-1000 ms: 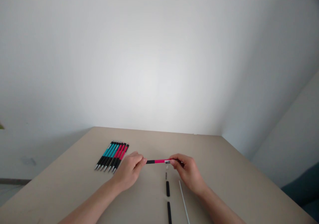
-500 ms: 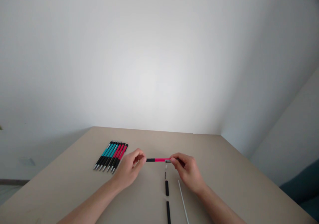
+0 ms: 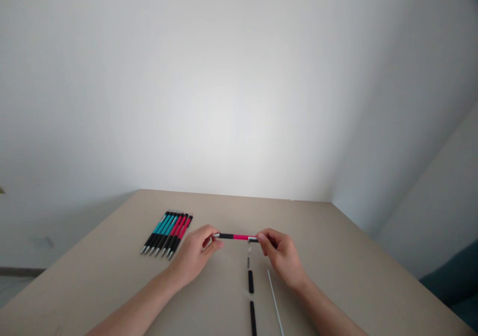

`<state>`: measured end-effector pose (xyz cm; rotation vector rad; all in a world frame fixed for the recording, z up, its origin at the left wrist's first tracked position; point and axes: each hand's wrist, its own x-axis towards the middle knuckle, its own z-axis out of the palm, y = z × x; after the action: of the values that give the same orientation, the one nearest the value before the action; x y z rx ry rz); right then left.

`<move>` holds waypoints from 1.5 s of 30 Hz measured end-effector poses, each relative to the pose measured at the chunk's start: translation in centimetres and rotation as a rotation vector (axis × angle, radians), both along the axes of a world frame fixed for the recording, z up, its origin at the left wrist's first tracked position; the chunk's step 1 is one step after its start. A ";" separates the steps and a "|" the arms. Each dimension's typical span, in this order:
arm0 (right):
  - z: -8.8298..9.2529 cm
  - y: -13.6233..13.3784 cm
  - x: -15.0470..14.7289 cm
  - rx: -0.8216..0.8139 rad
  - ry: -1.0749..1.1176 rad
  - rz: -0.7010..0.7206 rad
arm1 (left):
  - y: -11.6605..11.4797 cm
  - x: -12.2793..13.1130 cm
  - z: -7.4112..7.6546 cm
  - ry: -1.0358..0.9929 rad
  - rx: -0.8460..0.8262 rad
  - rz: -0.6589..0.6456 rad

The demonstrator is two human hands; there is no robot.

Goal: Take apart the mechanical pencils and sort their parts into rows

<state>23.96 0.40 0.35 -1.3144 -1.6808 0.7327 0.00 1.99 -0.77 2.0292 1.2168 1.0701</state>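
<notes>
A red and black pen barrel (image 3: pixel 236 236) is held level above the beige table (image 3: pixel 336 256) between both hands. My left hand (image 3: pixel 196 256) pinches its left, black end, where a small silvery tip shows. My right hand (image 3: pixel 282 256) is closed on its right end, at the silver clip. Just below the pen lie loose parts in a line: a tiny white piece (image 3: pixel 249 250), a small dark piece (image 3: pixel 248 262), and two black sleeves (image 3: pixel 251 281) (image 3: pixel 253 318). A thin white refill tube (image 3: pixel 275 302) lies beside them, under my right wrist.
A tidy row of several finished pens (image 3: pixel 168 234), teal ones on the left and red ones on the right, lies at the table's left, tips toward me. A plain white wall stands behind the table, and the table's right edge drops toward a dark floor.
The pen has risen slightly. My left fingers, briefly off its black end half a second ago, are pinched at that end again, where a silvery tip now shows.
</notes>
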 end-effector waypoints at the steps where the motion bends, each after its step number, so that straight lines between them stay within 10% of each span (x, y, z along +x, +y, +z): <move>1: 0.0 -0.1 -0.1 -0.006 0.005 0.017 | 0.0 0.2 -0.1 -0.078 -0.059 -0.010; 10: 0.8 -1.9 -2.2 0.029 -0.174 0.279 | -1.7 1.5 1.0 -0.424 -0.134 -0.122; 24: 0.5 -2.3 -2.2 0.036 -0.213 0.328 | -2.2 0.9 2.1 0.344 0.343 -0.321; 33: 0.3 -0.8 -1.1 -0.059 -0.008 0.199 | -1.0 0.1 0.9 0.186 0.321 -0.113; 45: 0.3 -0.7 -0.5 -0.016 -0.007 0.241 | -0.9 -0.1 1.2 0.231 0.358 -0.162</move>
<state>23.49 -0.35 0.69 -1.1366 -1.8630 0.8834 -0.10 1.07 0.42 2.5375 0.9983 1.0549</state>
